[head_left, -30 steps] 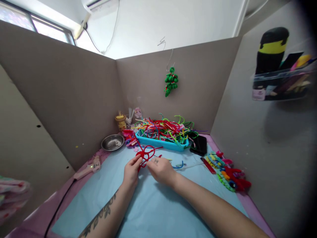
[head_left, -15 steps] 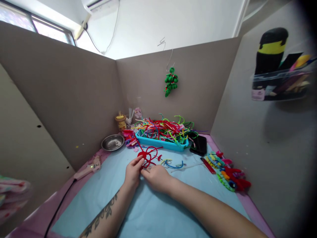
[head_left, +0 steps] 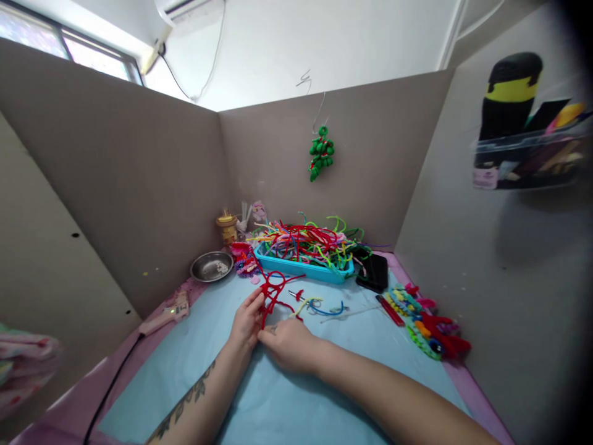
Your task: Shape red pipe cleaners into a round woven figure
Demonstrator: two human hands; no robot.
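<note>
Red pipe cleaners (head_left: 274, 289), looped and bent together, rise between my two hands over the blue table cover. My left hand (head_left: 249, 315) has its fingers closed on the left side of the red bundle. Lower and to the right, my right hand (head_left: 290, 343) is closed with its fingertips on a red strand's lower end; its palm side is hidden. Just beyond the right hand lie scissors (head_left: 296, 296) with a red scrap by them, and loose yellow and blue pipe cleaners (head_left: 328, 309).
A blue basket (head_left: 306, 269) heaped with coloured pipe cleaners stands behind. Left are a metal bowl (head_left: 204, 268) and a corded glue gun (head_left: 167, 314). Right lie a black phone (head_left: 374, 274), a red cutter (head_left: 390, 310) and colourful finished pieces (head_left: 430, 327). Grey partitions (head_left: 162, 179) enclose the table.
My right hand has moved slightly down, drawing a red strand with it. My left hand has shifted a little left and its fingers have opened out somewhat around the red bundle.
</note>
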